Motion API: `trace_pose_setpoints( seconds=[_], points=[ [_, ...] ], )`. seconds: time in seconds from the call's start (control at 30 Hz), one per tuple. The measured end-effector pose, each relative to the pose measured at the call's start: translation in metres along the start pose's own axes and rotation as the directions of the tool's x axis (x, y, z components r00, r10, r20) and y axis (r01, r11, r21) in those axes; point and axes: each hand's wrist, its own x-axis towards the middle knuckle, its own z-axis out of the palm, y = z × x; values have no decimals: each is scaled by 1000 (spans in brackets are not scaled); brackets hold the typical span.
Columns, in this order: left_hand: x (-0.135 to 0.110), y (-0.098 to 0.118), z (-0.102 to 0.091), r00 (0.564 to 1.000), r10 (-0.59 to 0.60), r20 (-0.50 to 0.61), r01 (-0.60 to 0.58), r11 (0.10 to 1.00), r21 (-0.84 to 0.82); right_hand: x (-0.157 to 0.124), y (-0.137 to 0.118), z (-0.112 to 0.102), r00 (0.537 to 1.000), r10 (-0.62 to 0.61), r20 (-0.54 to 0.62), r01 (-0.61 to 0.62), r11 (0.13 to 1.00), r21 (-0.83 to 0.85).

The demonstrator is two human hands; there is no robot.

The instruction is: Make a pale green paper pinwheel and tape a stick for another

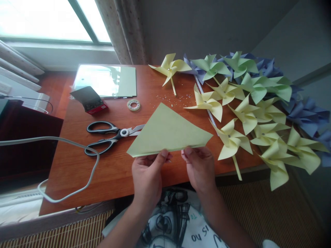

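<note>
A light green sheet of paper (169, 132), folded into a triangle, is held up over the near part of the table. Its long folded edge faces me and its tip points away. My left hand (148, 175) pinches that edge left of its middle, thumb on top. Right of the middle, my right hand (199, 167) pinches the same edge, also thumb on top. Just left of the paper lie scissors (116, 134) with black and grey handles, blades parted, their tips hidden behind the paper.
Many yellow pinwheels (230, 137), green pinwheels (210, 65) and blue pinwheels (307, 113) crowd the right side. Flat sheets (126, 81), a dark red box (90, 101) and a tape roll (133, 105) lie at the back left. A white cable (95, 165) loops over the left edge.
</note>
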Motion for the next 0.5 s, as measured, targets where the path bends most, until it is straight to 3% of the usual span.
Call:
trace_pose_setpoints(
  seconds=[0.3,0.5],
  points=[
    [6,4,6,1000,9,3,-9,1000,-15,10,-7,3,999,-23,32,19,993,115],
    [7,4,9,1000,20,-23,-20,1000,-9,6,-5,12,997,-30,69,27,999,40]
  ],
)
